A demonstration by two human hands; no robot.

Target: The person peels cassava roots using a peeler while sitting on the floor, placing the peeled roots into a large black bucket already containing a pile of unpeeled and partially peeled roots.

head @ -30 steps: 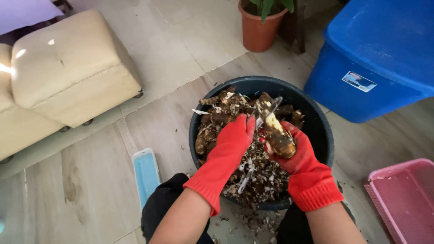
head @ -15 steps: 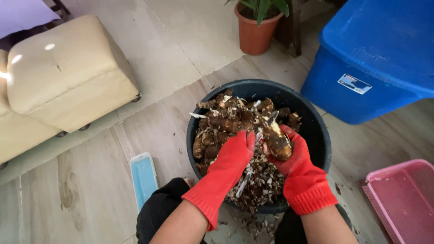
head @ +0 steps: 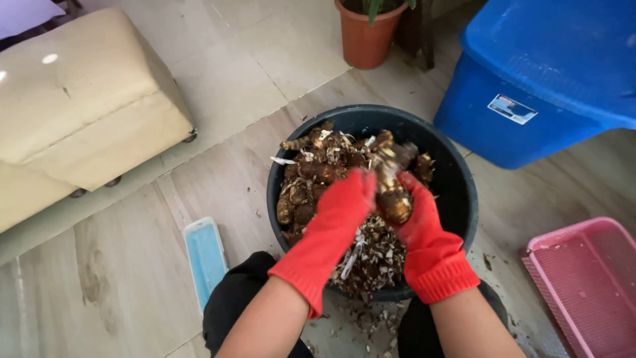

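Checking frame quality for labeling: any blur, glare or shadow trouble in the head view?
Head view: motion blur on the brown root and the fingers of the left hand and right hand; small glare spots on the cream ottoman; soft, even light, no hard shadows; floor and blue bin sharp.

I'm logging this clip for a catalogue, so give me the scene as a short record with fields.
Setting: tiled and wood-look floor, seen from above
Left hand: red glove, on the brown root, over the tub
Right hand: red glove, gripping the brown root
Black tub: round, holds muddy roots and peelings
Far right: blue bin
Near right: pink basket
Left: cream stool; blue flat object on the floor
Top: clay plant pot
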